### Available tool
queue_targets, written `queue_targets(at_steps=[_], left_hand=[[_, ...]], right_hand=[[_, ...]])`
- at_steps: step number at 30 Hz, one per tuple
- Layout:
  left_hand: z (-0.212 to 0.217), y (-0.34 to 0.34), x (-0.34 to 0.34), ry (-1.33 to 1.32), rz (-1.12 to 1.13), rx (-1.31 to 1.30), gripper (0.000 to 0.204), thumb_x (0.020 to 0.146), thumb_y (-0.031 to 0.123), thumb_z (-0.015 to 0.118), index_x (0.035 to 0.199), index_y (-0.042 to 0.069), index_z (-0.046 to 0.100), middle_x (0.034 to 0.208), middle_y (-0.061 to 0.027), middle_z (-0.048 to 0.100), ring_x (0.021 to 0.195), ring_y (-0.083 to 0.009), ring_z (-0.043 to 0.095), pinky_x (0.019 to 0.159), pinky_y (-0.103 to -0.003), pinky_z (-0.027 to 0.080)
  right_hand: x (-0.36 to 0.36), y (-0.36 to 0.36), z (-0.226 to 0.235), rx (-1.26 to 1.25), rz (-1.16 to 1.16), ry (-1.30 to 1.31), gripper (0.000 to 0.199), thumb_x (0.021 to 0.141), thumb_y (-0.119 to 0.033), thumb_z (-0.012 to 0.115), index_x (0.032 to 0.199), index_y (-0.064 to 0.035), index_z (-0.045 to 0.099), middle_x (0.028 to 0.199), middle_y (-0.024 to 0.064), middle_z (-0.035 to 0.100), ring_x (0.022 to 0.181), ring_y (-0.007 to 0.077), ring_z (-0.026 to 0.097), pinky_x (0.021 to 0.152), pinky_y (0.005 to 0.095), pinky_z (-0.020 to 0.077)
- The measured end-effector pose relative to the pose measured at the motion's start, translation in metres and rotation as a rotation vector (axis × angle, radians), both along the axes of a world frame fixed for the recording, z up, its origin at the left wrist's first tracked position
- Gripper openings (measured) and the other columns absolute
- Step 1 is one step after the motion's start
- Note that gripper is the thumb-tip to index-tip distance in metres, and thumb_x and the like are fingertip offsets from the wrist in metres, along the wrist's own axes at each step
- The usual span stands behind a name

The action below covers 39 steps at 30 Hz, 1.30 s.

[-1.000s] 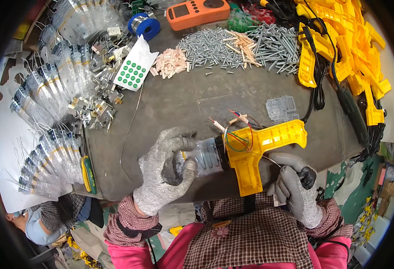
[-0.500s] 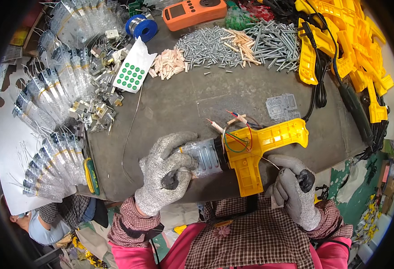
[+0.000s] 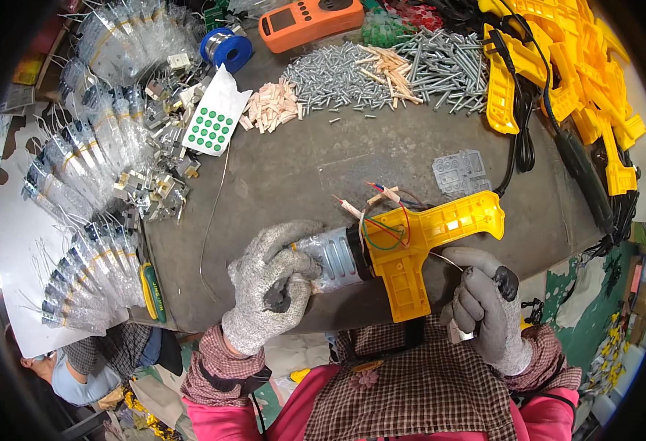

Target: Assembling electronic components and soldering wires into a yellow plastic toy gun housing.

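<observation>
My left hand [image 3: 270, 283], in a grey glove, is closed round the plastic-wrapped metal barrel [image 3: 332, 259] of a gun-shaped tool. A black collar joins this barrel to the yellow housing half [image 3: 408, 283], whose handle points right. Red, green and white wires [image 3: 386, 229] loop out of the housing, two with pale sleeves on their ends. My right hand [image 3: 484, 305], also gloved, pinches a thin white wire [image 3: 448, 260] that runs from the housing. A small pale piece [image 3: 458, 332] shows below its curled fingers; its kind cannot be made out.
Screws [image 3: 337, 77] and pale sleeves [image 3: 271, 106] lie in heaps at the back, near an orange meter [image 3: 309, 23] and a solder spool [image 3: 227, 50]. Plastic-wrapped parts [image 3: 91, 275] fan out at left beside a screwdriver [image 3: 151, 292]. Yellow housings [image 3: 567, 70] pile up at right.
My right hand has shifted slightly, and a little more of the pale piece under its fingers shows. The left hand keeps its hold on the barrel.
</observation>
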<state>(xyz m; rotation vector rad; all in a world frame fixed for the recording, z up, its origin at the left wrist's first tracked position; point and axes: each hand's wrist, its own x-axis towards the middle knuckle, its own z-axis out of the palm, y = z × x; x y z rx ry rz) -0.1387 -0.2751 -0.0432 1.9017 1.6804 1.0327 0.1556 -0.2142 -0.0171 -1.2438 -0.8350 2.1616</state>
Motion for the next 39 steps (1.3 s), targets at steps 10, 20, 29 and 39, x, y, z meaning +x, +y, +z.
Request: queue_targets(at_steps=[10,20,29,39], left_hand=[[-0.004,0.002,0.003,0.006,0.003,0.017,0.015,0.070,0.002,0.061,0.081,0.012,0.064,0.114,-0.0144,0.069,0.099,-0.0337,0.066,0.085,-0.042,0.053],[0.001,-0.001,0.001,0.047,-0.041,-0.036,0.008,0.091,0.013,0.058,0.086,0.007,0.060,0.117,-0.0220,0.066,0.104,-0.0366,0.065,0.088,-0.044,0.052],[0.017,-0.003,0.009,0.254,-0.129,-0.165,0.048,0.067,0.016,0.082,0.108,0.011,0.059,0.138,-0.0156,0.056,0.120,-0.0401,0.055,0.100,-0.049,0.044],[0.000,-0.003,0.008,0.128,-0.158,-0.014,0.044,0.072,0.020,0.079,0.111,0.014,0.061,0.139,-0.0144,0.053,0.120,-0.0398,0.051,0.100,-0.051,0.042]], right_hand=[[-0.004,-0.011,-0.006,0.183,0.104,-0.091,0.034,0.102,-0.011,0.044,0.132,0.0012,0.054,0.061,0.0027,0.050,0.049,0.0093,0.050,0.053,0.0268,0.0499],[-0.021,0.037,-0.010,1.130,0.693,-0.395,0.050,0.087,-0.006,0.061,0.137,-0.0056,0.054,0.070,0.0124,0.060,0.063,0.0310,0.064,0.059,0.0395,0.0530],[-0.042,0.043,-0.012,1.569,0.876,-0.693,0.047,0.090,-0.016,0.060,0.135,-0.0058,0.054,0.077,0.0121,0.065,0.062,0.0317,0.066,0.055,0.0432,0.0532],[-0.058,0.042,0.015,1.514,1.346,-1.059,0.055,0.085,-0.018,0.063,0.138,-0.0081,0.053,0.100,0.0120,0.066,0.081,0.0311,0.066,0.069,0.0447,0.0534]])
